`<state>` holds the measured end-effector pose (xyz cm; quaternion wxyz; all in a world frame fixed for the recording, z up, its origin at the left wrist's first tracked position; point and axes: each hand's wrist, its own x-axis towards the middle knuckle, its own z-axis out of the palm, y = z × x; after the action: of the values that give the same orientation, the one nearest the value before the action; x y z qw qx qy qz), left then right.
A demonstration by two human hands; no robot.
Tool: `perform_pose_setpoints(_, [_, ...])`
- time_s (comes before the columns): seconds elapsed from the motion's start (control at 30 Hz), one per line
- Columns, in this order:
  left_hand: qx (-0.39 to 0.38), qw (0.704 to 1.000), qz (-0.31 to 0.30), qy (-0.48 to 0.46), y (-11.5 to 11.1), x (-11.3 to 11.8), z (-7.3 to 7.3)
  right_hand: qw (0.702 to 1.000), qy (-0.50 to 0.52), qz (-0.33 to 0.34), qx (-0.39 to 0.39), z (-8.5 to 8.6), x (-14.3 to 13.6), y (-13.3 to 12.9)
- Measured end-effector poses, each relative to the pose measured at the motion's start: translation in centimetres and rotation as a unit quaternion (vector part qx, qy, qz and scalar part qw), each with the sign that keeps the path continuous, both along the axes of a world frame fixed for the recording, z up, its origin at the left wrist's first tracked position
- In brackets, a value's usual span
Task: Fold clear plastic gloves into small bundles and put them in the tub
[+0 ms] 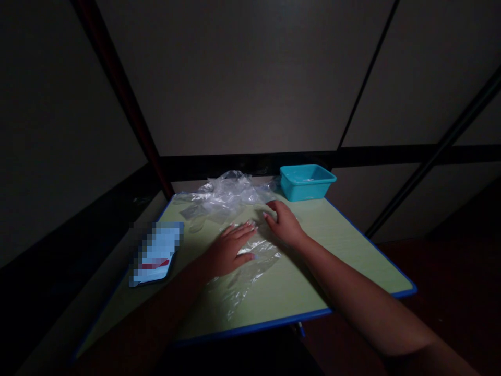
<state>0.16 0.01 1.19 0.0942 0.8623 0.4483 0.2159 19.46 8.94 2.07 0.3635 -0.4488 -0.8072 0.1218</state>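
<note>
A clear plastic bag (pixel 250 261) lies spread on the light green tabletop in front of me. My left hand (pixel 233 248) rests on it with the fingers stretched out and the thumb apart. Just to the right and a little farther off, my right hand (pixel 284 223) is held low over the bag's far right part, its fingers slightly curved and apart. Whether its fingertips touch the plastic I cannot tell. Behind both hands sits a crumpled heap of clear plastic bags (pixel 230 193).
A turquoise plastic basket (pixel 307 185) stands at the table's far right corner. On the left, a phone (pixel 158 256) with a lit, partly blurred screen lies near the edge. The small table (pixel 352 256) has a blue rim and stands against pale panels (pixel 250 78).
</note>
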Motion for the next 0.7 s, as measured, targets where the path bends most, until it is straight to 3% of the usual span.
perform_pose_setpoints(0.07, [0.02,0.999,0.029,0.003,0.3,-0.3,-0.2,0.998,-0.003,0.064,0.017,0.0,-0.1,-0.4])
perform_pose_setpoints(0.2, [0.095,0.968,0.231,-0.035,1.4,-2.1,0.5,0.981,-0.074,0.177,-0.038,-0.3,-0.5,-1.5])
perform_pose_setpoints(0.3, [0.063,0.943,0.324,-0.039,2.1,-3.5,1.1,0.953,-0.175,0.219,-0.116,-0.4,-0.4,-2.3])
perform_pose_setpoints(0.37, [-0.006,0.943,0.331,-0.025,2.2,-3.9,1.1,0.93,-0.243,0.23,-0.156,-0.1,-0.3,-2.6])
perform_pose_setpoints(0.5, [-0.119,0.955,0.271,0.006,1.6,-3.4,1.1,0.897,-0.327,0.221,-0.198,0.8,0.0,-2.6])
perform_pose_setpoints(0.7, [-0.228,0.938,0.226,-0.13,0.8,-2.7,2.2,0.886,-0.356,0.204,-0.215,1.5,0.1,-2.5])
